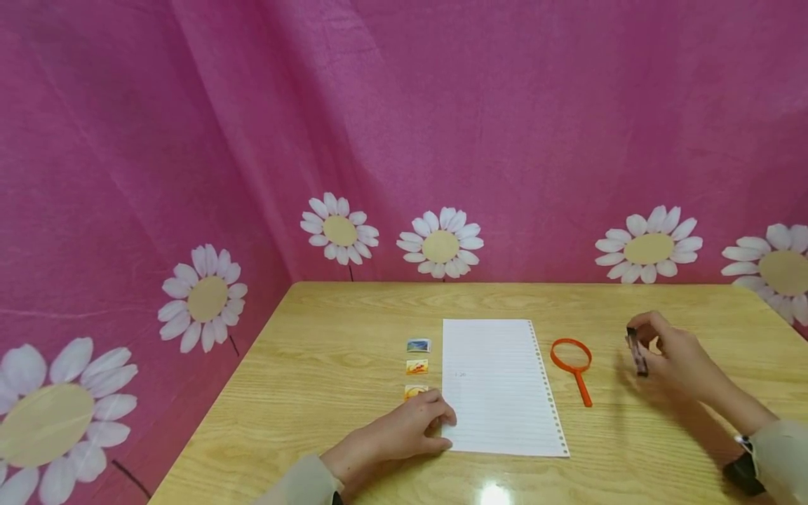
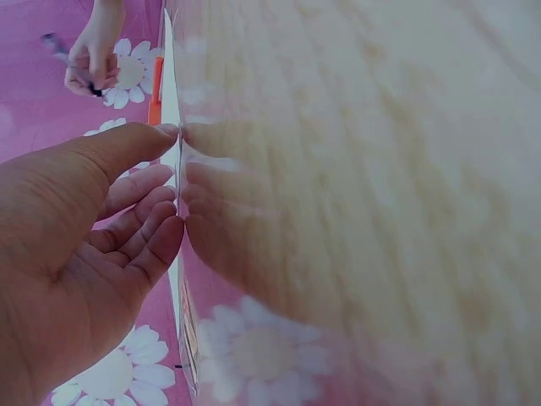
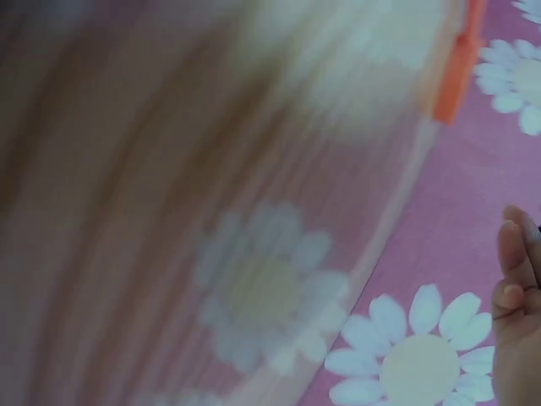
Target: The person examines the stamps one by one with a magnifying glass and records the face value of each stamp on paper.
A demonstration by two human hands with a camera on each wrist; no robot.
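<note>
Hands sit well apart: left hand point(image 1: 413, 426) at lower centre of the head frame, right hand point(image 1: 682, 358) at right. Left-hand fingers are loosely bent, moderately spread from the thumb, gripping nothing; fingertips and thumb rest at the lower left edge of a white ruled paper sheet with a punched right margin point(image 1: 499, 393). Likely reason: light pressure there steadies the sheet without covering its lines. Right hand holds a dark, slender, rod-shaped object, probably a pen point(image 1: 637, 353), between thumb and fingers, apparently raised off the table; exact grip can't be told, right wrist view shows only part of the hand.

Sheet lies just right of centre, nearly square to the glossy wood-grain table point(image 1: 303, 393), presumably for easy reach of both hands. Faint small marks on it, too small to read. Orange-red round magnifying glass point(image 1: 577, 376) lies between sheet and right hand, handle towards the bottom of the frame, which probably makes it handy to pick up. Three small rectangular picture cards, blue-green point(image 1: 419, 345), yellow-red point(image 1: 417, 367) and yellow point(image 1: 415, 391), line up left of the sheet, spaced probably for separate viewing; left hand partly hides the lowest.
</note>
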